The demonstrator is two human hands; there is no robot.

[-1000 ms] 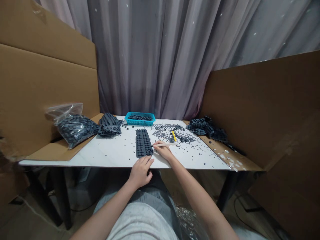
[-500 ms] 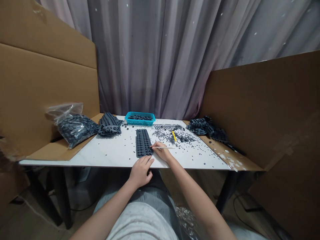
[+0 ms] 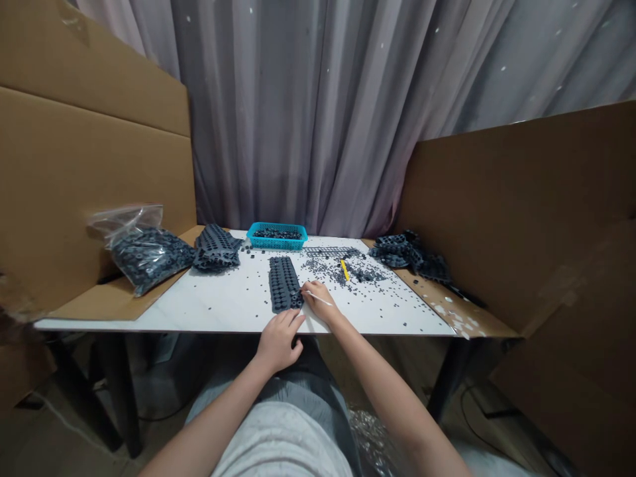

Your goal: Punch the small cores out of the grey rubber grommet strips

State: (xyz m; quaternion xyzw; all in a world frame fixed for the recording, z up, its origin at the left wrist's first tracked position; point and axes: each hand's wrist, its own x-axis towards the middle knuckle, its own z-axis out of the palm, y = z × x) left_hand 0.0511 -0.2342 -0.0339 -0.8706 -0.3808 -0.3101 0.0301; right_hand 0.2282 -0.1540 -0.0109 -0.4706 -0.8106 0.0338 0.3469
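A dark grey rubber-like sheet [image 3: 283,281] with rows of round knobs lies on the white table in front of me. My left hand [image 3: 281,339] rests at the table's front edge, fingers stretched out at the near end of the sheet and thumb apart. In my right hand [image 3: 320,301] is a thin white stick [image 3: 318,297], pinched near its tip. That tip is at the sheet's near right corner, where several ring-like holes show. Whether the tip touches the sheet is too small to tell.
A blue basket [image 3: 277,236] of small dark parts stands behind the sheet. Tiny dark bits surround a yellow strip [image 3: 344,269] to the right. Stacked dark sheets [image 3: 217,248] and a filled clear bag [image 3: 149,255] are left, more sheets [image 3: 410,255] right. Cardboard walls [image 3: 527,212] flank the table.
The white stick has swung from nearly level to sloping, its free end now lower and closer to my right wrist. My left hand and the sheet have stayed in place.
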